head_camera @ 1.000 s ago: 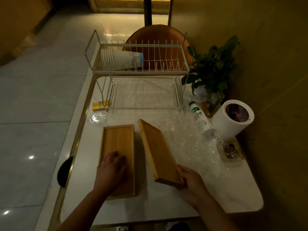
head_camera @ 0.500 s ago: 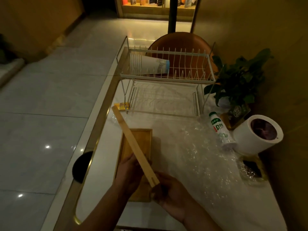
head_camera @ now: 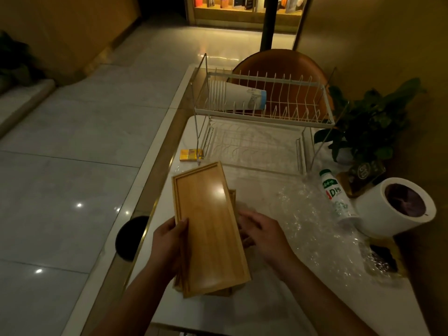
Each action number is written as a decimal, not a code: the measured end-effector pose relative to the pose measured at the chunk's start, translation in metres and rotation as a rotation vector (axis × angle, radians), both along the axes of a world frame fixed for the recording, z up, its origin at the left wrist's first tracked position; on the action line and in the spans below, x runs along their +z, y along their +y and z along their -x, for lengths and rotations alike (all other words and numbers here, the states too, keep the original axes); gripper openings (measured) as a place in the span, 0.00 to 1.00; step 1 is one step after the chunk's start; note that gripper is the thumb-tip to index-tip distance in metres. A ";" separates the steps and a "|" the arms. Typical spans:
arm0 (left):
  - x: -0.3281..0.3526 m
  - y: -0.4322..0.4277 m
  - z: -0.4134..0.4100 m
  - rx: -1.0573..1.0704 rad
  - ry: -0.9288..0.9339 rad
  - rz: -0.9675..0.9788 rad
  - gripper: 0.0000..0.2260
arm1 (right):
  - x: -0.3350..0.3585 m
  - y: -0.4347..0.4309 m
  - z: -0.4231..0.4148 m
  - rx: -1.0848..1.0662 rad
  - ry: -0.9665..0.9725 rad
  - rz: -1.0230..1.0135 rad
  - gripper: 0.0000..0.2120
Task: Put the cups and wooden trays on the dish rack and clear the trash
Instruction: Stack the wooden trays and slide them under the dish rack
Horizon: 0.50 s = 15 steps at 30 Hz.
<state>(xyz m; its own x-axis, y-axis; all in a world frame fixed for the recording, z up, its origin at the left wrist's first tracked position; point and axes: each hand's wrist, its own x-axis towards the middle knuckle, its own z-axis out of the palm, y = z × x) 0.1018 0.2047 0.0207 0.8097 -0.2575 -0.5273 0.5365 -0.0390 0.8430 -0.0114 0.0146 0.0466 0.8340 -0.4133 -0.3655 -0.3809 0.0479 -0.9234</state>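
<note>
Two wooden trays lie stacked near the table's front. The upper tray faces up and covers nearly all of the lower tray, which shows only at its edges. My left hand grips the stack's left edge, thumb on the rim. My right hand rests by the right edge with its fingers loosely spread. A two-tier white wire dish rack stands at the far end. White paper cups lie on their side in its top tier.
Crumpled clear plastic wrap, a small plastic bottle and a white bin sit on the right. A potted plant stands at the back right, a yellow box by the rack. The table's left edge drops to the floor.
The tray I held on edge has been laid flat on top of the other tray. My right hand has let go of it; my left hand now grips the stack's side.
</note>
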 end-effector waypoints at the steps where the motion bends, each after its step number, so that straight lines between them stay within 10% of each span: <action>1: 0.002 0.002 -0.001 -0.026 -0.030 -0.014 0.08 | -0.003 0.003 -0.002 0.011 0.025 0.066 0.20; 15: -0.036 0.005 -0.039 -0.391 -0.470 -0.618 0.16 | -0.068 0.040 -0.016 -0.091 0.258 0.362 0.08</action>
<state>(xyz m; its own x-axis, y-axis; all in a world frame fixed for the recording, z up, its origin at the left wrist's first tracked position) 0.1407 0.2101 -0.0151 0.8920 -0.3403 -0.2975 -0.0094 -0.6720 0.7405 0.0043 0.0544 -0.0211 0.6887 -0.6207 -0.3749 -0.6101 -0.2166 -0.7621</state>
